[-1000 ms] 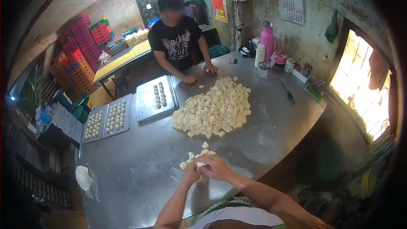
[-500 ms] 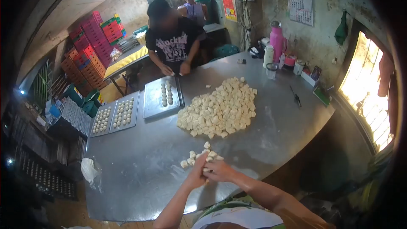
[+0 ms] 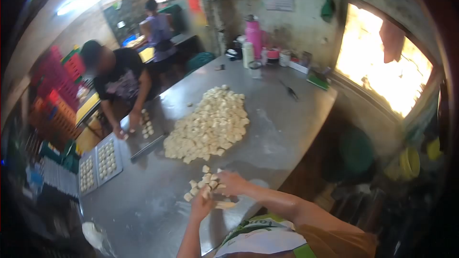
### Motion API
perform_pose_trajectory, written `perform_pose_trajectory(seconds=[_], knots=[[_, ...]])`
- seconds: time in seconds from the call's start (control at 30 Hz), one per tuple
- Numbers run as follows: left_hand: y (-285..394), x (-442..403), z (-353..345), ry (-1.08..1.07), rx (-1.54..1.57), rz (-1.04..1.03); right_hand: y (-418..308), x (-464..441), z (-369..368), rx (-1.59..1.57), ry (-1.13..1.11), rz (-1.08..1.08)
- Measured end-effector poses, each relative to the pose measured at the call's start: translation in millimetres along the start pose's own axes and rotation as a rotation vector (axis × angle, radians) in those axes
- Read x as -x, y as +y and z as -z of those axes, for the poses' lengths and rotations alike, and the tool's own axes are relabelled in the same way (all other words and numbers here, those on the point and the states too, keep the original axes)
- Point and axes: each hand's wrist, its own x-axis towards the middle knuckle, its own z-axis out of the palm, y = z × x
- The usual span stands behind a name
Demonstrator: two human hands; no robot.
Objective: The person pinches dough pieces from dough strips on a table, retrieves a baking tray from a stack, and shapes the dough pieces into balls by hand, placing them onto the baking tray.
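Close in front of me, a small cluster of cut dough pieces [image 3: 193, 191] lies on the steel table. My left hand [image 3: 202, 204] is at its near side, its fingers closed around a dough piece [image 3: 206, 191]. To the right, my right hand [image 3: 233, 183] reaches over the edge of the cluster with its fingers apart, slightly blurred; nothing shows in its grasp. A pale flat strip, apparently dough [image 3: 224, 205], lies between my hands. Beyond them is a large heap of dough pieces [image 3: 208, 124].
Across the steel table [image 3: 158, 186], a co-worker [image 3: 122, 74] handles dough balls on a tray [image 3: 136, 149]. Filled trays [image 3: 107, 160] stand at the left. A pink jug [image 3: 253, 36], bottles and jars line the far right. A white lump [image 3: 93, 235] is at the near left.
My hands have separated: the left moved left with a dough piece, the right toward the cluster's right side. The view has turned right. The co-worker leans lower over the tray, which has shifted.
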Motion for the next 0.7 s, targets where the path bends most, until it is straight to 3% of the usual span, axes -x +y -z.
perform_pose_trajectory(seconds=[0.07, 0.13, 0.23, 0.27, 0.33, 0.37, 0.4, 0.47, 0.5, 0.53, 0.6, 0.63, 0.7], knots=[[1, -9, 2, 0.427, -0.459, -0.377, -32, 8, 6, -0.181, -0.029, 0.189], [-3, -22, 12, 0.348, -0.372, -0.404, -41, 8, -3, -0.269, -0.078, 0.267], [-21, -24, 18, 0.236, -0.236, -0.414, -51, -2, -18, -0.384, 0.301, 0.508], [-33, -22, 15, 0.212, -0.21, -0.276, -49, 0, -18, -0.385, 0.306, 0.505], [-41, -24, 7, 0.172, -0.157, -0.007, -36, -2, -18, -0.215, 0.242, 0.21], [-45, -21, 5, 0.174, -0.159, -0.005, -29, -2, -19, -0.135, 0.204, 0.064], [-32, -12, 0, 0.093, -0.323, -0.066, -17, -4, -24, -0.14, 0.197, 0.067], [-4, -7, -7, -0.083, -0.654, -0.207, 16, -18, -21, 0.014, 0.003, -0.109], [6, -4, -9, -0.088, -0.657, -0.207, 24, -17, -19, 0.089, -0.097, -0.203], [15, 4, -8, -0.04, -0.463, -0.132, 27, -11, -24, 0.077, -0.1, -0.204], [29, 0, -11, 0.087, -0.069, -0.004, 31, -6, -21, 0.001, 0.053, 0.037], [31, 1, -16, 0.088, -0.073, 0.002, 30, 1, -23, -0.046, 0.127, 0.15], [33, -4, -24, 0.362, -0.194, -0.223, -4, 15, -11, -0.141, 0.058, 0.259]])
